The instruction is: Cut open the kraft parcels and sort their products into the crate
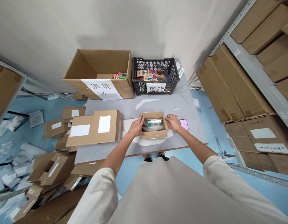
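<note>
A small open cardboard box (pixel 154 134) sits on the grey table (pixel 157 105) in front of me. Inside it lies a small green-and-white packet (pixel 154 122) on white paper. My left hand (pixel 136 127) rests on the box's left flap, fingers curled over its edge. My right hand (pixel 173 122) presses on the right flap, fingers bent over it. Both hands hold the flaps apart.
A pink phone (pixel 184 125) lies right of the box. Flat mailer boxes (pixel 94 127) lie at the left. At the back stand a large labelled carton (pixel 99 73) and a black crate (pixel 154 75) with colourful packets. Shelves of cartons (pixel 246 90) line the right; discarded boxes (pixel 48 168) litter the floor.
</note>
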`<action>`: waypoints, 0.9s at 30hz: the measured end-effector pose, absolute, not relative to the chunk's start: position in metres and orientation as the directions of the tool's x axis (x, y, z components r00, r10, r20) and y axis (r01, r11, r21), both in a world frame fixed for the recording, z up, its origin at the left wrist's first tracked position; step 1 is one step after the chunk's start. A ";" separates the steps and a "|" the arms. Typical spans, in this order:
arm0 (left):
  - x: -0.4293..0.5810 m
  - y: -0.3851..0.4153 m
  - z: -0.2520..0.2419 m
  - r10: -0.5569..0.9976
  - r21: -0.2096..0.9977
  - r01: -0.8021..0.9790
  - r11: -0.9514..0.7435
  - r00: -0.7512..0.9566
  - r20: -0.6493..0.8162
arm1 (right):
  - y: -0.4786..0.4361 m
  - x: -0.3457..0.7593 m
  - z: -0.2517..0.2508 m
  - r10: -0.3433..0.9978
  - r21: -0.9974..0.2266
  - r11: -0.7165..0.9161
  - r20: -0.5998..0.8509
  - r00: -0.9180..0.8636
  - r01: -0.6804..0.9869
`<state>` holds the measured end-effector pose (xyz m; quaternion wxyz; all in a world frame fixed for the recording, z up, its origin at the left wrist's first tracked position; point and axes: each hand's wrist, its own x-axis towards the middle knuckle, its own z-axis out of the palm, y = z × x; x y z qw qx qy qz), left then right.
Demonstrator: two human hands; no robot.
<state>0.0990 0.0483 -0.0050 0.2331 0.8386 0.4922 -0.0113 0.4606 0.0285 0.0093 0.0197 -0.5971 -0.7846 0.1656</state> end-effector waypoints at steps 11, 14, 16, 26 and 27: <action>0.100 0.060 -0.035 0.823 0.452 0.819 -0.352 0.502 -0.268 | 0.043 0.390 0.032 0.761 -0.180 0.518 -0.348 -0.547 0.836; 0.099 0.060 -0.038 0.805 0.456 0.807 -0.375 0.527 -0.272 | 0.048 0.374 0.024 0.753 -0.117 0.518 -0.408 -0.516 0.847; 0.099 0.060 -0.037 0.795 0.455 0.804 -0.383 0.538 -0.281 | 0.048 0.369 0.018 0.770 -0.094 0.500 -0.408 -0.491 0.861; 0.104 0.051 -0.037 0.820 0.470 0.808 -0.357 0.511 -0.256 | 0.046 0.357 0.008 0.804 -0.037 0.445 -0.423 -0.418 0.895; 0.105 0.051 -0.037 0.819 0.468 0.808 -0.357 0.512 -0.258 | 0.046 0.357 0.007 0.794 -0.042 0.450 -0.439 -0.421 0.892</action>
